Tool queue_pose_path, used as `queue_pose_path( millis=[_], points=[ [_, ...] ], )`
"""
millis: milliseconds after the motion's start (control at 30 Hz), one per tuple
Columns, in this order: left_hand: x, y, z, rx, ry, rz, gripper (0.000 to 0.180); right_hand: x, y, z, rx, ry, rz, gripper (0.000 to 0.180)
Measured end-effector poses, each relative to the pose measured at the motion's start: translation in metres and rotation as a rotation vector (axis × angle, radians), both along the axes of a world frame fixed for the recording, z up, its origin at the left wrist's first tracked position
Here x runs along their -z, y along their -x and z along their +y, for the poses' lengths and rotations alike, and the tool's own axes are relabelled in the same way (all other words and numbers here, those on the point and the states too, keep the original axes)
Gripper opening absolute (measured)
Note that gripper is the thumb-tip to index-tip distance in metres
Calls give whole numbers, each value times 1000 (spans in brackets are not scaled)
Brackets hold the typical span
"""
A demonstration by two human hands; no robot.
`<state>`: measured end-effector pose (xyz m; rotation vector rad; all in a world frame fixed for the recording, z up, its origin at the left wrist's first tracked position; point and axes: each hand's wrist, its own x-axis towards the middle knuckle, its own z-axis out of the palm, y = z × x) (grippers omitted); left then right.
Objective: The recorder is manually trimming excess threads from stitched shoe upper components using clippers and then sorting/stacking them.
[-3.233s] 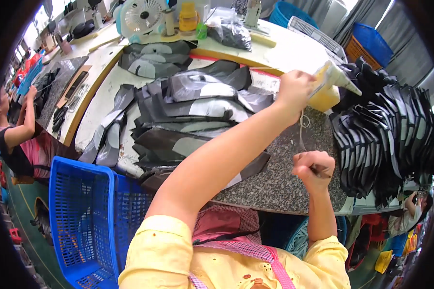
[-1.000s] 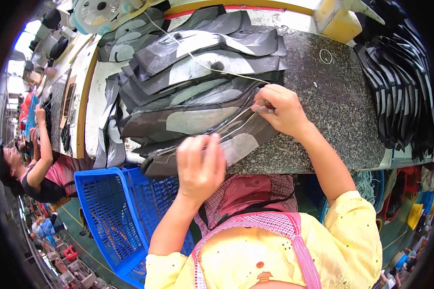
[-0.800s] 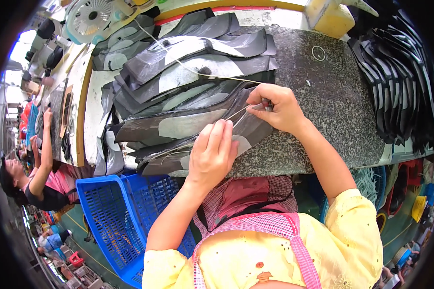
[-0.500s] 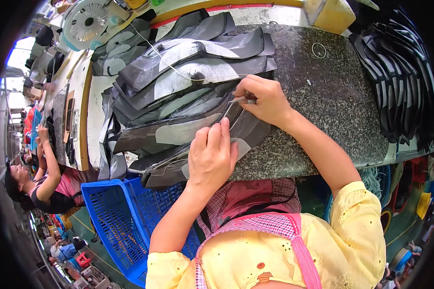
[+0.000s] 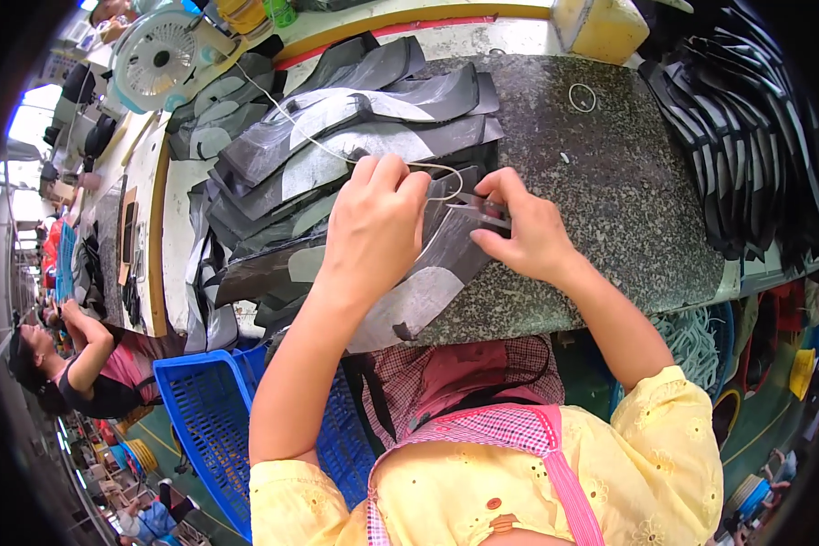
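Observation:
My left hand is closed, its fingertips pinching a thin white cord that loops beside them. My right hand grips small metal thread snips, their blades pointing left near the loop. Beneath both hands lies a curved dark piece of sheet material with a light grey patch, reaching over the table's near edge. The cord continues back across a stack of similar dark pieces on the left. My left fingertips are partly hidden.
The speckled stone tabletop carries a small cord ring. More dark pieces stand in a row at right. A fan is at the back left, a blue crate below the edge. Another person works at far left.
My left hand has moved up and away from me, off the dark piece to the cord. My right hand has shifted slightly right and down; the metal snips now show more. The dark piece has turned.

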<state>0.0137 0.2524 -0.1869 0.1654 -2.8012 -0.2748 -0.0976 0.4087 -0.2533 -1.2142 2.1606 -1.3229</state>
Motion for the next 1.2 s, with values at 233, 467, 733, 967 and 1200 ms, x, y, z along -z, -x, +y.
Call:
queue_pose_path(
  millis=[233,467,733,967,1200],
  points=[
    [-5,4,-5,-6,-118,-76,15,0,0,-8,-77,29,-41,29],
    [-5,16,-11,112,-244,-176,13,-4,1,-15,-123,47,-101,28],
    [1,31,-19,82,-289,-220,11,15,12,-22,-22,86,-189,25],
    [0,-12,22,140,-559,-64,7,-24,38,-9,-1,586,-269,30],
    [-32,-103,79,695,-1166,-241,13,-82,3,-36,-1125,185,160,51]
  ],
)
